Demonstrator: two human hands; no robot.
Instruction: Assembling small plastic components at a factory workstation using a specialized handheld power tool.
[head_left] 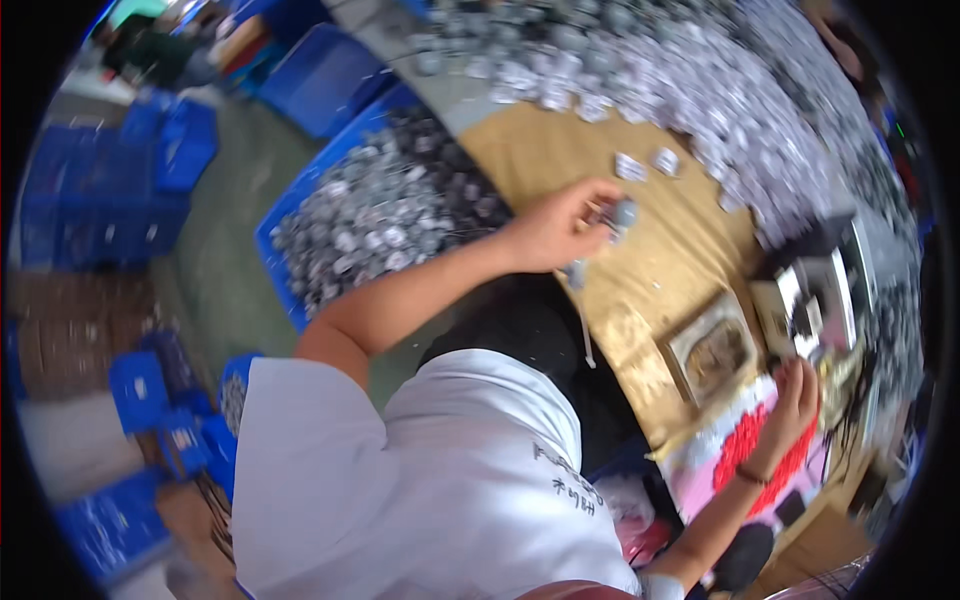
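Observation:
My left hand (562, 228) is closed around a small rounded grey part (624, 214), held above the brown table covering (600, 270). Below that hand hangs a thin pale rod (585, 335), at the table's edge. My right hand (790, 405) is at the right, over a heap of small red pieces (740, 450) on a pink and white sheet. Its fingers are drawn together beside a white device (812, 300) with dark parts; what they pinch, if anything, is too blurred to tell. A shallow square box (712, 350) with a pale rim lies between the hands.
Many white-and-grey pieces (690, 85) are heaped along the table's far side, with two loose white pieces (645, 165) nearer. A large blue bin (290, 215) of similar parts stands at left. More blue crates (90, 195) sit on the floor. Another person (150, 50) is at far left.

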